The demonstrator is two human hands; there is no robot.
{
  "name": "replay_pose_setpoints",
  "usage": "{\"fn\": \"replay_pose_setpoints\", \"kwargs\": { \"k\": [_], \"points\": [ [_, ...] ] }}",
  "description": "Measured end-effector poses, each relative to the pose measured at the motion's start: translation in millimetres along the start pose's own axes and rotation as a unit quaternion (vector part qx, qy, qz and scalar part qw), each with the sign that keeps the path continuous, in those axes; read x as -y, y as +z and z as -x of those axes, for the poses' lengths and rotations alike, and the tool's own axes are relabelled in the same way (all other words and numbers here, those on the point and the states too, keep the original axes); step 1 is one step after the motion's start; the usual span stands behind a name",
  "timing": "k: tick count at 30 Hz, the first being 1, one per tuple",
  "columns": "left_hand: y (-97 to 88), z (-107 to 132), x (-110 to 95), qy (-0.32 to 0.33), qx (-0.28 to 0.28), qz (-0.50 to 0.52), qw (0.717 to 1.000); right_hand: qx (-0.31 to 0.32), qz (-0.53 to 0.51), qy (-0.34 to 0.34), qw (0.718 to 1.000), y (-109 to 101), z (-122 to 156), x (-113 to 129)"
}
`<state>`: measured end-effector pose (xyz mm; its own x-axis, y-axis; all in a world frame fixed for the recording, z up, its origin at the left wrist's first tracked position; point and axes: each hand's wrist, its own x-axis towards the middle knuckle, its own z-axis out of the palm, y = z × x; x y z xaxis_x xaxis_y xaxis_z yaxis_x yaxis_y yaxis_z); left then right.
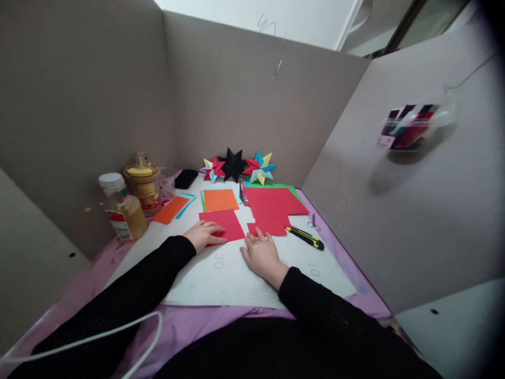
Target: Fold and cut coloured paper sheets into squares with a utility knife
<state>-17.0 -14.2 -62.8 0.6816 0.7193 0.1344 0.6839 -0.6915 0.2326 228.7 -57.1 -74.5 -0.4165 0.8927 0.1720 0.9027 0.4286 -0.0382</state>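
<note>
My left hand point(204, 235) lies flat with its fingers stretched over the left part of a red paper sheet point(231, 225). To its right, my right hand point(263, 253) rests palm down, fingers apart, with the tips at the lower edge of a second red paper piece point(272, 225). Both pieces lie on a white mat point(232, 287) with pencilled numbers. Beside the right-hand piece is a yellow-and-black utility knife point(305, 238). A larger red sheet point(276, 200) lies behind, on top of green paper. Neither hand grips anything.
Orange squares point(220, 199) and an orange sheet point(171, 209) lie farther back. At left stand a glue bottle point(125, 213), a brown-lidded jar point(142, 189) and a phone point(186, 179). Folded paper stars point(233, 165) line the back wall. Scissors point(314, 223) lie right; a plastic holder point(414, 129) hangs there.
</note>
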Motion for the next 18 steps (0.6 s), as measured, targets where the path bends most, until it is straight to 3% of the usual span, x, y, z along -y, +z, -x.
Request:
{"fn": "replay_pose_setpoints", "kwargs": {
  "k": [2, 5, 8, 12, 15, 18],
  "points": [
    [-0.6, -2, -7, 0.014, 0.039, -0.002, 0.999, 0.0, 0.002, -0.005, 1.0, 0, -1, 1],
    [-0.6, -3, -9, -0.001, 0.052, -0.006, 0.999, -0.012, -0.011, -0.018, 1.0, -3, -2, 3],
    [1.2, -3, -7, 0.005, 0.065, 0.006, 0.998, -0.022, -0.045, -0.086, 0.995, -6, -3, 6],
    [8.3, -1, -4, -0.009, 0.043, 0.026, 0.999, 0.019, -0.074, -0.173, 0.982, -8, -5, 9],
    [14.5, 2, -2, -0.018, 0.028, 0.035, 0.999, 0.031, -0.057, -0.178, 0.982, -9, -7, 11],
    [16.3, 4, -2, -0.022, 0.061, 0.016, 0.998, 0.038, -0.039, -0.145, 0.988, -10, -8, 13]
  ]
}}
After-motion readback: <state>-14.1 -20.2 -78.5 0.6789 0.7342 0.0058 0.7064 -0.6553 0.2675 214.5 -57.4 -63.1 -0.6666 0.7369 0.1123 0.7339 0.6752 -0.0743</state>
